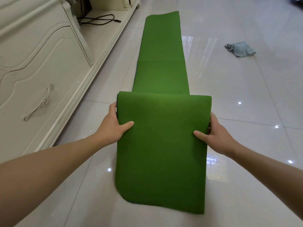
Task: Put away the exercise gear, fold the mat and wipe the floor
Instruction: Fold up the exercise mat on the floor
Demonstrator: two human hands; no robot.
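Observation:
A long green exercise mat (161,59) lies on the glossy tiled floor and stretches away from me. Its near part is lifted off the floor and folded over, so a flap hangs down toward me. My left hand (114,126) grips the flap's left edge, thumb on top and fingers underneath. My right hand (214,135) grips the right edge the same way. A crumpled light-blue cloth (241,49) lies on the floor to the right of the mat, apart from both hands.
A cream cabinet (37,66) with carved doors runs along the left on a raised plinth. A black cable (98,20) lies on that plinth further back. White tiles (246,95) spread to the right of the mat.

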